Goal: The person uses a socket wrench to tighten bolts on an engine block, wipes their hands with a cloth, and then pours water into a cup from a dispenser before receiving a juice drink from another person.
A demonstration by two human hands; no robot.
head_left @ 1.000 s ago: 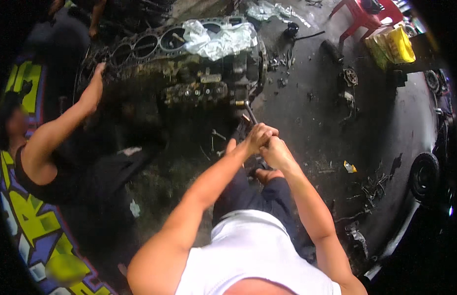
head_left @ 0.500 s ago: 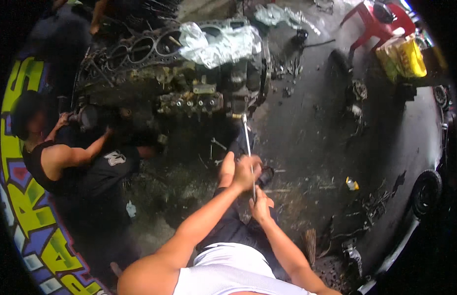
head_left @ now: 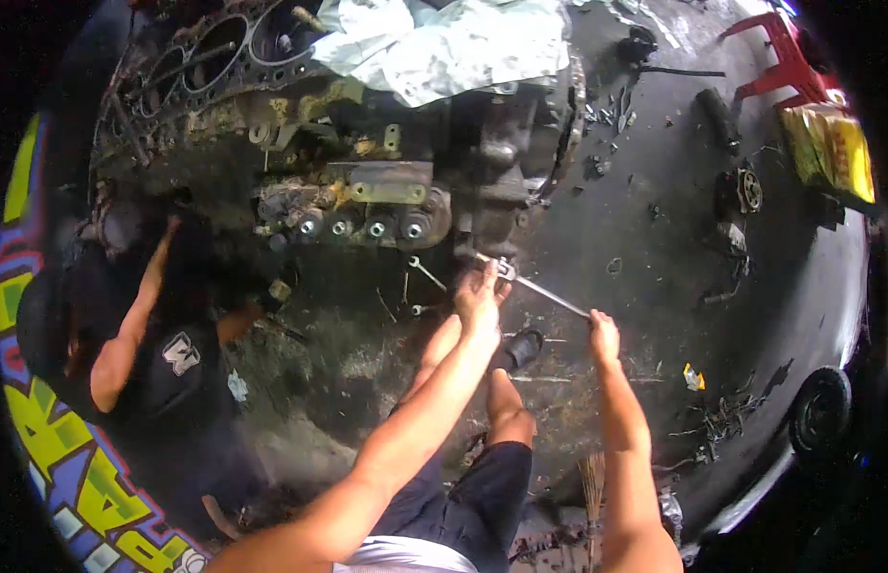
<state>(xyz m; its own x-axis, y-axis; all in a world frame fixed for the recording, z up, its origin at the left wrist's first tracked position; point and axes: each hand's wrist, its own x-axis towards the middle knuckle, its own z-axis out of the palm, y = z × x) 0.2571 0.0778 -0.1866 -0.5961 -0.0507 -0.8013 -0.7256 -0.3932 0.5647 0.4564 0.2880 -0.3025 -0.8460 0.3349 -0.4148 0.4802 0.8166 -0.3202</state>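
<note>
My left hand (head_left: 480, 301) is closed on the head end of a long steel socket wrench (head_left: 551, 296), just below the greasy engine block (head_left: 506, 153). My right hand (head_left: 603, 334) grips the far end of its handle, out to the right. The wrench lies diagonally, with a short extension at its head pointing up-left toward the block. What the socket fits on is too small to make out. A fitting with a row of bolts (head_left: 377, 230) sits on the block left of the wrench. A crumpled white sheet (head_left: 434, 43) covers part of the block's top.
A co-worker in black (head_left: 162, 372) crouches at the left, reaching into the block's lower side. Loose spanners (head_left: 427, 272) lie on the floor beside my legs. At the right are a red plastic chair (head_left: 788, 67), a yellow sack (head_left: 831, 153), scattered parts and a tyre (head_left: 819, 409).
The wrench swung from upright in the picture to a diagonal. My left hand moved up to its head, my right hand went rightward, and the co-worker's arm shifted. The view came closer to the block.
</note>
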